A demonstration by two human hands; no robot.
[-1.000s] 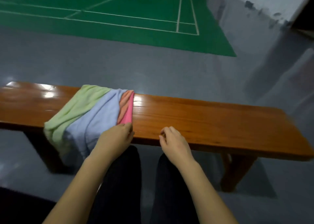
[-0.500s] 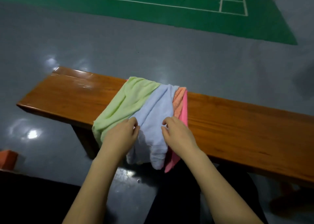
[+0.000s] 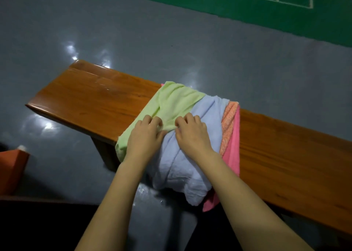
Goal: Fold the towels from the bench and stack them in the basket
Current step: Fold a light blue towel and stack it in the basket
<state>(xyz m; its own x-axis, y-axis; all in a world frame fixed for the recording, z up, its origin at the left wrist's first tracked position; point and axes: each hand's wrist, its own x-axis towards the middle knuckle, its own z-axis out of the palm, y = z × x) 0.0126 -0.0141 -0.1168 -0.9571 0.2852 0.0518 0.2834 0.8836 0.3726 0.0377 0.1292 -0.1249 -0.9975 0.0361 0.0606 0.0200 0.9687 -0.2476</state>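
Both hands have moved up the pile since half a second ago; they were down by the near edge on the blue towel, and now they sit higher, at the green one. My left hand (image 3: pixel 145 136) has its fingers curled and bunches the green towel (image 3: pixel 171 102). My right hand (image 3: pixel 192 134) does the same right beside it, with fingers curled into the cloth where green meets the blue towel (image 3: pixel 190 155). So each grip is closed on cloth, I think on the green towel, to pull it off the top first.

The green towel lies on top and hangs over the near edge. The blue towel lies under it and hangs down far toward the floor. An orange towel (image 3: pixel 229 123) and a pink towel (image 3: pixel 233 147) peek out on the right side, under the blue one. All four rest across the brown counter (image 3: pixel 91 96).

An orange thing (image 3: pixel 11 170) sits on the floor at the left; I cannot tell if it is the basket
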